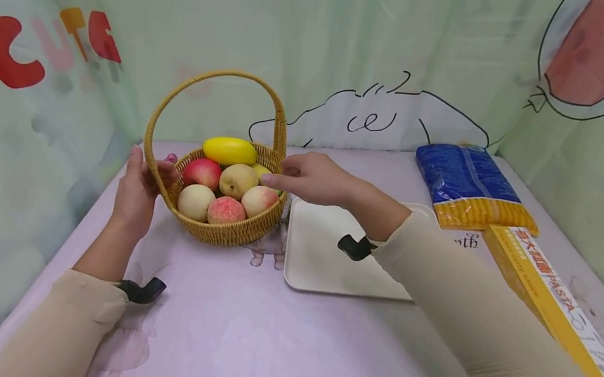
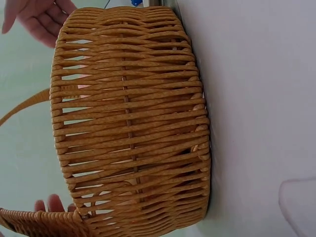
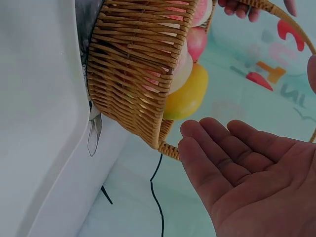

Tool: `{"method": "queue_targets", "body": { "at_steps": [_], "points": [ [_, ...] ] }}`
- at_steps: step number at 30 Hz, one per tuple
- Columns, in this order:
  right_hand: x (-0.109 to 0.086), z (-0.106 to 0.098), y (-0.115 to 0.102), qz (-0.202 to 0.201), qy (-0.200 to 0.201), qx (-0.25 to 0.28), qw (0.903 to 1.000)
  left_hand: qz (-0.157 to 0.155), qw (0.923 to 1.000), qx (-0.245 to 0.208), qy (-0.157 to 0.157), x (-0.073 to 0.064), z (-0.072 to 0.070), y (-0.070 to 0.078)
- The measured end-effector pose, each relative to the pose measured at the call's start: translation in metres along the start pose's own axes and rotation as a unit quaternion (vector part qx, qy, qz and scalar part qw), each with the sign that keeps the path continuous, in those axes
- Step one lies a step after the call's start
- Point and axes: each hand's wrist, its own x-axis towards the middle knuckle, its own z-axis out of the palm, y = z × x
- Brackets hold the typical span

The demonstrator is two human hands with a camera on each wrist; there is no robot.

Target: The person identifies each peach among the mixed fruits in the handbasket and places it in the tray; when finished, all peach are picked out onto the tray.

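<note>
Basket (image 1: 224,234) holds fruit (image 1: 238,181); left hand (image 1: 139,196) reaches behind its handle (image 1: 237,73), grip unclear; empty right hand (image 1: 319,179), loosely outstretched, is just alongside.

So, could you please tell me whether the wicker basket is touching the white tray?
Apart: the head view shows a strip of printed cloth between basket and tray.

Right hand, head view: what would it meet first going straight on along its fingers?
Likely the basket at its right side, by the foot of the handle. The right hand looks very close; depth leaves touch or gap unclear.
</note>
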Motion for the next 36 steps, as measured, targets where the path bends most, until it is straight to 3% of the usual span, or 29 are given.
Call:
{"method": "queue_targets", "body": {
  "at_steps": [6,9,18,28,36],
  "points": [
    [0.024,0.009,-0.004,-0.009,-0.011,-0.04,0.9991,-0.007,0.9996,-0.022,0.019,0.001,0.003,-0.001],
    [0.034,0.014,-0.005,-0.009,-0.024,-0.062,0.9977,-0.013,0.9996,-0.009,0.023,0.001,0.003,-0.001],
    [0.056,0.038,-0.013,0.025,-0.066,-0.119,0.9904,-0.047,0.9986,-0.011,0.023,0.001,0.002,0.001],
    [0.069,0.051,-0.02,0.035,-0.097,-0.201,0.9742,-0.043,0.9987,-0.008,0.028,0.002,0.006,-0.002],
    [0.077,0.058,-0.027,0.067,-0.105,-0.214,0.9689,-0.043,0.9983,-0.019,0.035,0.006,0.003,-0.001]
  ]
}}
